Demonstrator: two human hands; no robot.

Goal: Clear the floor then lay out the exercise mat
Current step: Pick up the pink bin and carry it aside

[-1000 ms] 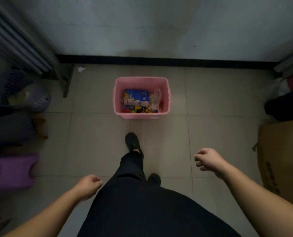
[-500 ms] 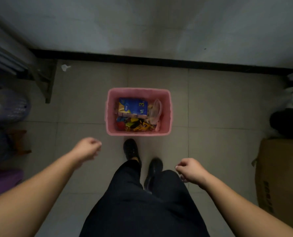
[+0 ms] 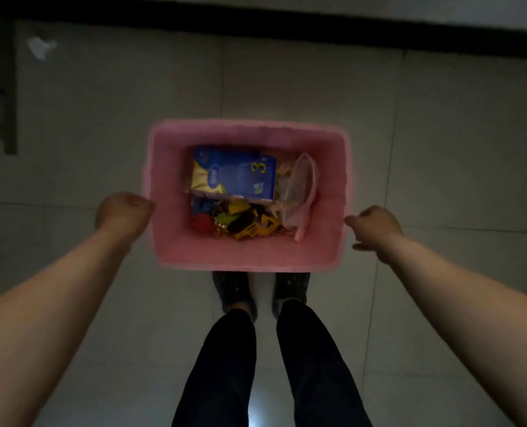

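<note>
A pink plastic bin (image 3: 333,211) stands on the tiled floor (image 3: 441,134), directly ahead of the person's two dark shoes (image 3: 234,291); its near wall lies just beyond the toes. Inside the bin lie a blue box (image 3: 240,177) marked with a yellow "3", a clear plastic bag (image 3: 302,192) along the right side, and a jumble of small red, yellow and black toys (image 3: 243,224) toward the near end.

The left hand (image 3: 123,214) sits at the outer left wall of the bin, touching or nearly touching the rim; the fingers curl downward out of sight, so it cannot be told whether they grip the bin. The right hand (image 3: 376,229) sits just beside the right wall, fingers bent inward with the tips at or next to the rim; contact cannot be confirmed, and nothing is seen held in it.

A black skirting strip (image 3: 379,35) runs along the foot of the far wall. A small white scrap (image 3: 40,46) lies on the floor at far left. The picture is dim and somewhat blurred.
</note>
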